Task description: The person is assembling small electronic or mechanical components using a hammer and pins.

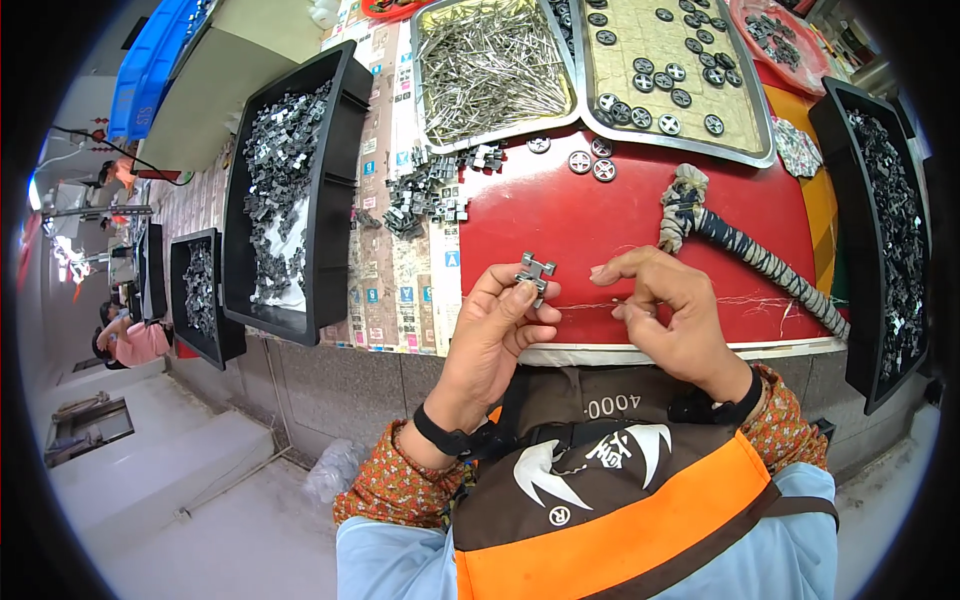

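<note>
The left hand (495, 325) holds a small grey cross-shaped metal bracket (535, 272) between thumb and fingers (512, 290), which close on it, above the near edge of the red desk (560, 220). The right hand (665, 305) is just beside it at 3 o'clock, the fingers half curled and pinched together; whether something is between them, I cannot tell. At 12 o'clock from the bracket lies a loose heap of similar grey metal brackets (430, 190), and further a steel tray of thin metal pins (490, 65). At 2 o'clock lies a cloth-wrapped stick (740, 250). At 9 o'clock stands a black plastic bin of grey parts (285, 190)
</note>
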Available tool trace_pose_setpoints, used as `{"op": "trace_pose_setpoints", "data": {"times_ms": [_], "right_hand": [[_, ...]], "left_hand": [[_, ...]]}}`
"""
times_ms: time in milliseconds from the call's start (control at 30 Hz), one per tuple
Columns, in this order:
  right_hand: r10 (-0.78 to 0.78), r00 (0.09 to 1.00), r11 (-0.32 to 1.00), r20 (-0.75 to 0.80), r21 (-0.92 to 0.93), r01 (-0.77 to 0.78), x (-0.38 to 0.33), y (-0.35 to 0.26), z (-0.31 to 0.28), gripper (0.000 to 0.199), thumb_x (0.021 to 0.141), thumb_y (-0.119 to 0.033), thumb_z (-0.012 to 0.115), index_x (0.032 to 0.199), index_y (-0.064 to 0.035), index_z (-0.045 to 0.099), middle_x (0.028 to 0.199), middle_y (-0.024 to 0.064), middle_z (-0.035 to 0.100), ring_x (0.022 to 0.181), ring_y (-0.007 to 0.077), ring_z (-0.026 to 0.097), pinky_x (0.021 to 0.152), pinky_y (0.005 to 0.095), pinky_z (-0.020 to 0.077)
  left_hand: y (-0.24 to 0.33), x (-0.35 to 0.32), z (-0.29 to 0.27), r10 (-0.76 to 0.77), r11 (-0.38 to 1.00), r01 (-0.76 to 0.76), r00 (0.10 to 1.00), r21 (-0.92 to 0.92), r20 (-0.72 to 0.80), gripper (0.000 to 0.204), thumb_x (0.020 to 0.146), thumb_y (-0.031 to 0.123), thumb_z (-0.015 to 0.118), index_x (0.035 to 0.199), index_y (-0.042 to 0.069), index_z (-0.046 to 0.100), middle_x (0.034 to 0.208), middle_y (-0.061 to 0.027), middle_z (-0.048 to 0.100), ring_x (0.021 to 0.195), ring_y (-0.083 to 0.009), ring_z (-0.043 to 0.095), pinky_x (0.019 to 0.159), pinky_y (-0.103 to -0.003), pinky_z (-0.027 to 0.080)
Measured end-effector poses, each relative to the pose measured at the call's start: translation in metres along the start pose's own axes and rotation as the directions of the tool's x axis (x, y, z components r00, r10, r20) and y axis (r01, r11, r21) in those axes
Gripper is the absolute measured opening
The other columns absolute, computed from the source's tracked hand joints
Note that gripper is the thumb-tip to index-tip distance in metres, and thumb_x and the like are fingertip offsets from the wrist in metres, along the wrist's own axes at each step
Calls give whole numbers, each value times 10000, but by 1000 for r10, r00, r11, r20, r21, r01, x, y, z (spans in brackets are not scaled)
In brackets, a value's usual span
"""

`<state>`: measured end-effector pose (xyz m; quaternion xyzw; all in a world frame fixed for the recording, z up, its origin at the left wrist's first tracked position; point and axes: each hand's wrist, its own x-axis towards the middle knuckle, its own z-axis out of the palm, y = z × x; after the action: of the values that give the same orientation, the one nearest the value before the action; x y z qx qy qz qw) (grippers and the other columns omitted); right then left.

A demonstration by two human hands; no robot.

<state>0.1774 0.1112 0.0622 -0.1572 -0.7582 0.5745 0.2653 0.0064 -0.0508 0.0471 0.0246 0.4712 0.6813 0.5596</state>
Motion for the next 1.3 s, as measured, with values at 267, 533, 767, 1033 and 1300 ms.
{"op": "trace_pose_setpoints", "data": {"times_ms": [267,533,767,1033,1300], "right_hand": [[525,835,784,162,289,-549,6,-9,0,101,965,-3,609,924,-31,521,834,59,643,744,91,676,617,239,568],[332,940,926,82,161,-341,1,-10,14,111,986,-20,617,1094,-7,597,866,118,731,741,168,743,581,291,565],[67,996,979,66,-199,-53,5,-7,20,72,979,-92,651,1029,-43,637,839,152,709,755,346,726,598,397,546],[102,992,991,70,-95,-95,4,-7,23,100,994,-51,586,1085,-29,550,826,183,689,769,399,711,625,454,536],[156,981,978,118,-157,-137,4,-12,18,77,972,-36,606,1022,-15,551,787,188,661,726,404,695,596,448,507]], "left_hand": [[-8,2,-4,-92,975,101,994,-197,55,280,1052,169,611,1301,47,573,1186,-135,703,921,-173,729,752,-243,641],[-10,1,-7,-166,919,189,982,-346,95,271,1066,179,585,1291,29,597,1205,-122,700,983,-173,722,786,-244,641],[-14,2,-6,-147,939,183,979,-292,141,207,1063,185,594,1219,52,623,1145,-80,717,957,-139,718,788,-237,626],[-14,2,-2,-139,952,166,983,-259,121,164,1054,180,612,1170,64,617,1099,-84,720,925,-136,721,762,-234,630],[-12,1,1,-123,956,147,987,-255,107,160,1053,182,616,1159,63,613,1087,-95,723,904,-133,729,756,-236,635]]}}
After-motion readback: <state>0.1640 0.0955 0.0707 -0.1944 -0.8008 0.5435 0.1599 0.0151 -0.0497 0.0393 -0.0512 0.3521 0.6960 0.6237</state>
